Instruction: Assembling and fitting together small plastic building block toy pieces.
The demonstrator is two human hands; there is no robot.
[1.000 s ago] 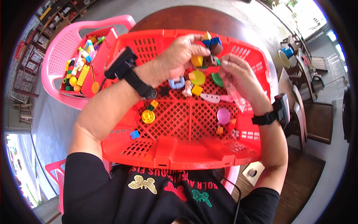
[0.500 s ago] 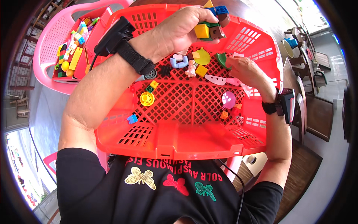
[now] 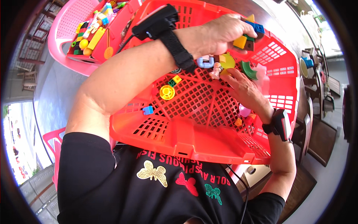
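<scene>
My left hand is closed on a cluster of toy blocks, with yellow, blue, green and brown pieces, above the far side of a red plastic basket. Inside the basket, the fingers of my right hand close on a yellow block. Beside those fingertips lies a small pale doll figure. A light-blue curved tube, a yellow-green disc and a green curved piece are close by. My right hand partly hides a pink-purple round piece.
A yellow wheel-like piece, a green-and-yellow block pair, a blue block and an orange block lie in the basket. At the far left, a pink chair holds a red box of toys.
My right hand has moved from beside the green curved piece to the yellow block. My left hand still holds the block cluster. The whole view has shifted and tilted.
</scene>
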